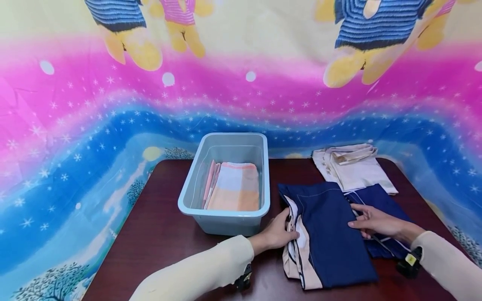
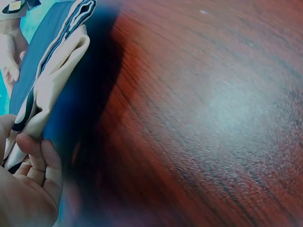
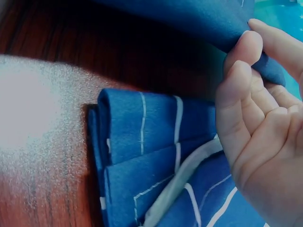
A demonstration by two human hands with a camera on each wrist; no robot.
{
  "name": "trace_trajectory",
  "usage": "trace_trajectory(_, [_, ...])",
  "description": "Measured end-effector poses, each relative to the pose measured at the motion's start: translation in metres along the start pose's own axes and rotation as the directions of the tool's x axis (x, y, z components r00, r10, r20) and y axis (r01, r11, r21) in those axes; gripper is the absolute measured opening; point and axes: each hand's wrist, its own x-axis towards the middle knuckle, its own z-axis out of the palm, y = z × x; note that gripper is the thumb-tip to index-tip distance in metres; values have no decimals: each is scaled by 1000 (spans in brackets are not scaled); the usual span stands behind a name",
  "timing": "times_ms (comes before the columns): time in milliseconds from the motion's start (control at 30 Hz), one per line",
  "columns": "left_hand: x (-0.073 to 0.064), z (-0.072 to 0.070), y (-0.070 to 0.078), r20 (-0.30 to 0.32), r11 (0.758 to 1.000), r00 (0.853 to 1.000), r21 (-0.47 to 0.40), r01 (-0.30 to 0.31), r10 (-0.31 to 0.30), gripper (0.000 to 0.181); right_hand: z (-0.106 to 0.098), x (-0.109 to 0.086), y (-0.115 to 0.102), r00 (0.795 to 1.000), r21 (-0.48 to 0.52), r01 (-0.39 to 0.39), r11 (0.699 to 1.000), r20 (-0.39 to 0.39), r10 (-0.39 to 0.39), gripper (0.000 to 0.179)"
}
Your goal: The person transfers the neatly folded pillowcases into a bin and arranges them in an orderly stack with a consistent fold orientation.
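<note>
A folded navy cloth [image 1: 337, 238] with a cream and white patterned inner side is held up off the dark table, between both hands. My left hand [image 1: 275, 232] grips its layered left edge, fingers curled under the cream folds [image 2: 52, 90] in the left wrist view. At the opposite edge my right hand [image 1: 376, 222] pinches the cloth between thumb and fingers. Beneath the right hand lies a second folded navy cloth [image 3: 132, 123] with white lines and a pale strap [image 3: 182, 172] across it. The held cloth hides part of this second one.
To the left stands a grey-blue plastic bin [image 1: 184, 209] holding a folded peach and white checked cloth [image 1: 235, 188] and a pink one [image 1: 210, 179]. A folded cream cloth [image 1: 350, 167] lies at the table's back right. Behind the table [image 1: 150, 251] hangs a colourful printed curtain [image 1: 241, 96].
</note>
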Motion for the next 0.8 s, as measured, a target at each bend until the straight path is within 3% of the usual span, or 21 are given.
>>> trace_trajectory(200, [-5,-5,11,-13,999,1000,36,-10,11,61,-1,-7,-9,999,1,-35,999,-5,35,92])
trace_trajectory(500, [-12,-15,29,-25,997,1000,73,9,-7,68,-6,-18,-26,1000,-32,-19,999,-15,18,92])
trace_trajectory(800, [-13,-20,39,-36,995,999,94,-26,30,45,-11,-30,-39,999,-89,-16,996,-46,12,90])
